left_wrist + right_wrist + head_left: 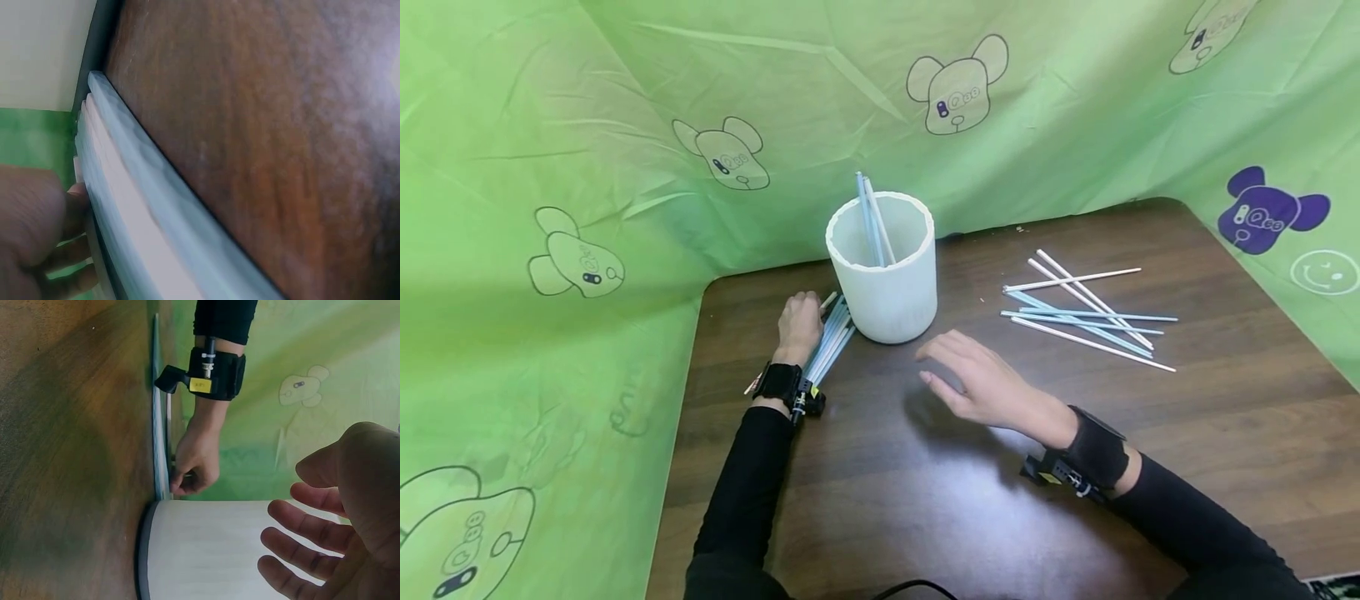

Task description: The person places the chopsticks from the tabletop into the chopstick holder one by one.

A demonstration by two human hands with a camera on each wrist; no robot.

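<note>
While a bundle of straws is pinched flat on the table by the left hand, just beside the cup, nothing's held by the right hand. Its fingers are kept spread, hovering near the cup.

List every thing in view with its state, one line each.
White cup: upright on the table, two straws inside.
Bundle of straws: flat beside the cup, gripped by the left hand.
Loose straws: scattered on the table.
Right hand: open, holding nothing.
</note>
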